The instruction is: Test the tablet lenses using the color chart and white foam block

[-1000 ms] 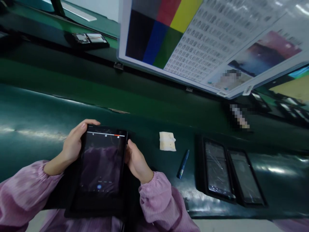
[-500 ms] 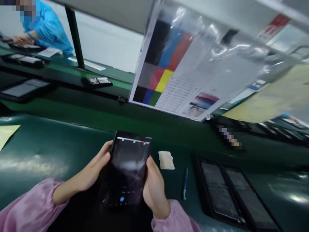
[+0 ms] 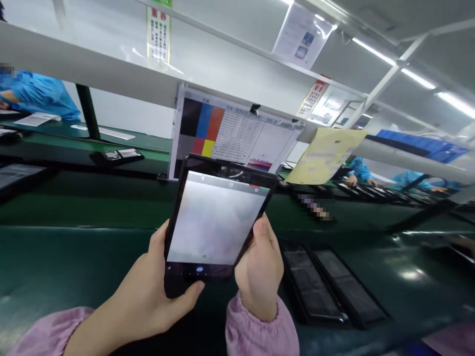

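Both hands hold a black tablet [image 3: 218, 222] upright in front of me, its screen lit with a pale, whitish picture and a blue round icon at the bottom. My left hand [image 3: 152, 291] grips the lower left edge and corner, with the thumb on the bottom bezel. Along the right edge, my right hand [image 3: 261, 262] is closed round the side with its thumb up. Behind the tablet hangs a chart [image 3: 237, 133] with colour blocks and fine print, its lower part covered by the tablet.
Right of my right hand, two dark tablets [image 3: 315, 282] lie on the green bench [image 3: 74, 267]. A yellow sheet [image 3: 322, 155] hangs right of the chart. Devices sit on the conveyor behind. Across it, a co-worker in a blue sleeve [image 3: 44, 94] works at the left, others at the far right.
The tablet has been raised and now overlaps the chart; its screen went from dark to bright. My left thumb has moved onto the bottom bezel. The view has tilted upward.
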